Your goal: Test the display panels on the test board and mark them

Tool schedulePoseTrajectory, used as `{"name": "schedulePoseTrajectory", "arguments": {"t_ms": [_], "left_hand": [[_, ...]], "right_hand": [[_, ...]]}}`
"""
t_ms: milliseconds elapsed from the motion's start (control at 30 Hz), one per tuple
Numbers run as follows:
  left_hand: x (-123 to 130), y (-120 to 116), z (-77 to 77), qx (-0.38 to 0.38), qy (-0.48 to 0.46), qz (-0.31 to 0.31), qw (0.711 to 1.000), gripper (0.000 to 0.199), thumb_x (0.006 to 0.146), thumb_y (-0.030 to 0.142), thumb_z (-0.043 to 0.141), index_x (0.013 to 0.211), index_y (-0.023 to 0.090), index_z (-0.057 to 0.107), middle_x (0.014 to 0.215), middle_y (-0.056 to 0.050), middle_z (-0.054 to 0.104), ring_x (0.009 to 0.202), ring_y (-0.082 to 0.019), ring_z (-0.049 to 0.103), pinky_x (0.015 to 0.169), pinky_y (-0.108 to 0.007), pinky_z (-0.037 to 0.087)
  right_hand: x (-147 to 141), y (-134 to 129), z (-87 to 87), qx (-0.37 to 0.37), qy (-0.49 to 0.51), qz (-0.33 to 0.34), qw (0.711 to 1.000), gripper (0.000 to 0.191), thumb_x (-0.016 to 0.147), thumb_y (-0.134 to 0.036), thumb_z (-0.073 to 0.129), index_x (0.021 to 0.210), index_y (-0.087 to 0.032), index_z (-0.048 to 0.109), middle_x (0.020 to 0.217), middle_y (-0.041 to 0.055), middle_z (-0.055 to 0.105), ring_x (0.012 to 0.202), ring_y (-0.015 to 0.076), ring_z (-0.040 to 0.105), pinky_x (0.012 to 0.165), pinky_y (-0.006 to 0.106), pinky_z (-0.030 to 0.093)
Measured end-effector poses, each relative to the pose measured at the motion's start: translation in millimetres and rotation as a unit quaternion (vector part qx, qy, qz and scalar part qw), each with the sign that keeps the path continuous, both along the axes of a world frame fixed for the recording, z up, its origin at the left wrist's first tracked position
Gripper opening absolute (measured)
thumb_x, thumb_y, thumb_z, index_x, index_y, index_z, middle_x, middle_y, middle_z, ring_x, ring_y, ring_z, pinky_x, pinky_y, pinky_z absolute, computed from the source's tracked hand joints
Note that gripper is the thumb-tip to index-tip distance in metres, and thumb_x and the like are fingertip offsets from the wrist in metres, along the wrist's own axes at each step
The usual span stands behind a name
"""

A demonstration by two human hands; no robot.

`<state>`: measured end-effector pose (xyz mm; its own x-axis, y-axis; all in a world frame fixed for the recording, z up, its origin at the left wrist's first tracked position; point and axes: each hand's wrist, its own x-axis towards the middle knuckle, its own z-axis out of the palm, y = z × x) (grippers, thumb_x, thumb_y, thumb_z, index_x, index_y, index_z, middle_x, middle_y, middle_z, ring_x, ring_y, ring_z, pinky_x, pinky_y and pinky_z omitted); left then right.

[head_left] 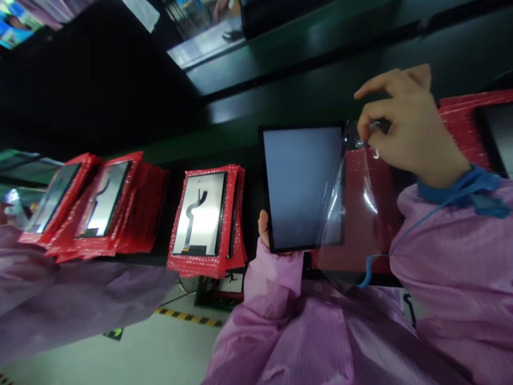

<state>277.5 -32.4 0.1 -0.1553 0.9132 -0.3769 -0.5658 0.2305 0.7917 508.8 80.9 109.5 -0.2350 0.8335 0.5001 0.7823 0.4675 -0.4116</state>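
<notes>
My left hand (pixel 263 227) holds a tablet-sized display panel (pixel 302 187) from below, its thumb at the lower left edge and the other fingers hidden beneath. The panel's face is plain grey-blue inside a black border. A clear protective film (pixel 334 208) hangs beside the panel's right edge, its top corner pinched between the thumb and finger of my right hand (pixel 396 120). Part of the film overlaps the panel; whether it still touches is unclear. Behind the film lies a red sheet or bag (pixel 368 208). A blue wrist strap (pixel 460 190) circles my right wrist.
On the left, display panels with ribbon cables lie on red bubble bags: one stack (pixel 198 219) near the middle, others (pixel 106 203) farther left. More red bags (pixel 465 123) with a panel stand at right. A co-worker's sleeve (pixel 88 299) reaches in at lower left.
</notes>
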Motion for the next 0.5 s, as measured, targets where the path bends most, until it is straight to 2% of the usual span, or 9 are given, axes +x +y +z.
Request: {"name": "schedulePoseTrajectory", "arguments": {"t_ms": [67,133,200,267,333,367,433,500], "left_hand": [[0.6,1.5,-5.0,0.013,-0.064,0.013,0.998,0.061,0.076,0.076,0.055,0.11,0.029,0.072,0.113,-0.005,0.074,0.125,-0.031,0.061,0.101,-0.051,0.054],[-2.3,-3.2,-10.1,0.02,-0.086,-0.004,0.996,0.059,0.074,0.076,0.058,0.109,0.03,0.072,0.112,-0.004,0.075,0.126,-0.032,0.059,0.102,-0.054,0.052],[-5.9,-8.1,-13.6,0.022,-0.079,-0.031,0.996,0.06,0.075,0.078,0.057,0.112,0.034,0.071,0.116,-0.002,0.074,0.133,-0.035,0.054,0.104,-0.056,0.049],[-7.6,-10.0,-13.8,0.012,-0.053,-0.042,0.998,0.06,0.075,0.08,0.055,0.112,0.036,0.07,0.122,0.0,0.072,0.139,-0.035,0.048,0.105,-0.056,0.048],[-6.1,-9.3,-9.8,-0.007,-0.027,-0.04,0.999,0.061,0.074,0.081,0.053,0.113,0.035,0.069,0.127,0.0,0.07,0.142,-0.034,0.045,0.107,-0.053,0.049],[-4.1,-8.8,-6.0,-0.013,-0.018,-0.043,0.999,0.063,0.074,0.081,0.053,0.114,0.035,0.068,0.128,0.0,0.069,0.142,-0.033,0.044,0.108,-0.053,0.049],[1.6,-9.3,4.7,-0.014,-0.003,-0.053,0.999,0.066,0.074,0.081,0.053,0.118,0.035,0.066,0.127,-0.002,0.07,0.141,-0.033,0.047,0.109,-0.053,0.049],[8.8,-13.0,17.6,-0.011,0.01,-0.065,0.998,0.068,0.075,0.081,0.051,0.122,0.034,0.066,0.124,-0.004,0.071,0.137,-0.033,0.051,0.11,-0.052,0.049]], "right_hand": [[-0.3,-3.3,3.3,-0.003,0.008,-0.003,1.0,0.021,0.068,-0.008,0.051,0.057,-0.026,0.053,0.124,0.002,0.065,0.123,0.0323,0.049,0.109,0.057,0.035],[0.1,-7.7,6.6,0.004,0.011,-0.001,1.0,0.024,0.071,-0.009,0.051,0.056,-0.029,0.051,0.124,-0.0017,0.064,0.122,0.0314,0.048,0.109,0.056,0.038],[0.1,-11.6,8.1,0.016,0.009,0.007,1.0,0.026,0.074,-0.01,0.051,0.058,-0.03,0.052,0.125,-0.0039,0.063,0.123,0.0302,0.048,0.109,0.054,0.039],[-2.7,-13.9,6.3,0.037,0.015,0.021,0.999,0.021,0.077,-0.012,0.055,0.065,-0.028,0.058,0.127,-0.0017,0.062,0.123,0.0302,0.047,0.111,0.053,0.038],[-9.6,-13.7,0.7,0.043,0.026,0.023,0.998,0.008,0.079,-0.018,0.063,0.079,-0.026,0.065,0.128,0.0035,0.061,0.124,0.0318,0.047,0.111,0.054,0.038],[-14.4,-12.7,-3.1,0.037,0.032,0.015,0.999,0.008,0.081,-0.023,0.065,0.088,-0.025,0.067,0.128,0.0058,0.061,0.124,0.0329,0.048,0.11,0.056,0.038],[-25.1,-9.5,-11.9,0.01,0.041,-0.011,0.999,0.021,0.088,-0.032,0.061,0.107,-0.025,0.066,0.128,0.0086,0.061,0.126,0.0342,0.049,0.106,0.057,0.04],[-34.6,-5.8,-19.9,-0.024,0.055,-0.018,0.998,0.03,0.097,-0.038,0.049,0.121,-0.025,0.061,0.127,0.0107,0.063,0.123,0.0328,0.053,0.103,0.055,0.042]]}}
